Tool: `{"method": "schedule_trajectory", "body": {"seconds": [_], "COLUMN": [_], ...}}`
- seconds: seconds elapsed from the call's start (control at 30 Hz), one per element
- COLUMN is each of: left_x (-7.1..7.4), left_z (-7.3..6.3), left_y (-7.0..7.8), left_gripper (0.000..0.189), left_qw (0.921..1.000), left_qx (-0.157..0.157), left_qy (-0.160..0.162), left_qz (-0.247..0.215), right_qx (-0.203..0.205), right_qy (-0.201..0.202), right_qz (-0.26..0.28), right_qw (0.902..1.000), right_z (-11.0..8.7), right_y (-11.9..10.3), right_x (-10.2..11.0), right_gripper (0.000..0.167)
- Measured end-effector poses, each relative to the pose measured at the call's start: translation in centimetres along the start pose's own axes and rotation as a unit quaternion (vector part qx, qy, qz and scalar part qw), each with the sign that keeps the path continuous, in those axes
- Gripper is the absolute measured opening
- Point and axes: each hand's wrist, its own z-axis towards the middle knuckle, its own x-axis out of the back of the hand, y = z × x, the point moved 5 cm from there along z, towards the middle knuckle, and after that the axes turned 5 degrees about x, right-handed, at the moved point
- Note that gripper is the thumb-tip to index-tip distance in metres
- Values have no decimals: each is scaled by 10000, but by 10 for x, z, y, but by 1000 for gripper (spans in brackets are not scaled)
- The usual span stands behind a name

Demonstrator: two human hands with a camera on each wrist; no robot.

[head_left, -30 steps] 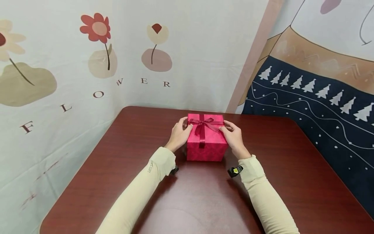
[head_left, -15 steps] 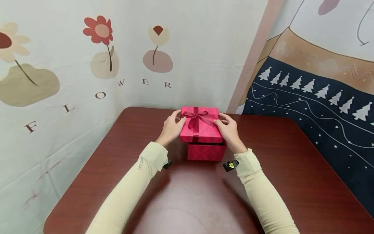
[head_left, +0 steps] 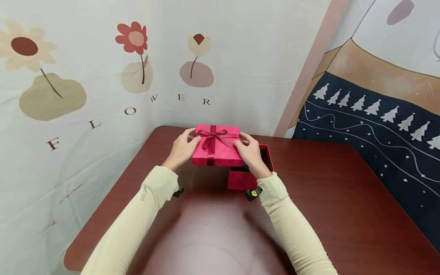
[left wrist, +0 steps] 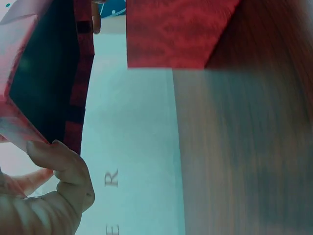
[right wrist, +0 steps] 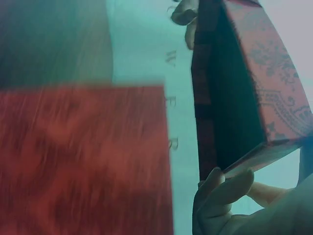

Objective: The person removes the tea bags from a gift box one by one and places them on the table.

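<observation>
Near the far edge of a brown table [head_left: 343, 198], the left hand [head_left: 182, 149] and right hand [head_left: 251, 153] hold a red, ribboned lid [head_left: 221, 154] aloft by opposite sides; the uncovered red box [head_left: 237, 181] sits on the surface, partly behind the right hand.

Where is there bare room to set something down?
The table is bare right of the box and right sleeve, between right sleeve and left sleeve, and from there to its left edge. Crowded: the far middle, where the left hand and right hand hold the lid near the box.
</observation>
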Motion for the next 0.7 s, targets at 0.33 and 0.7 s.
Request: {"method": "schedule_trajectory", "body": {"seconds": [0.33, 0.7], "left_x": [35, 55], "left_z": [-3, -15], "left_y": [-34, -69], "left_gripper": [57, 59], "left_qw": [9993, 9981], "left_qx": [113, 336], "left_qy": [-80, -199], "left_qz": [341, 466], "right_qx": [-79, 122], "right_qy": [-179, -406], "right_qz": [-202, -585], "right_qw": [9996, 9974], "right_z": [-3, -10], "right_y": [-2, 1], "right_x": [-47, -86], "right_gripper": [53, 53]}}
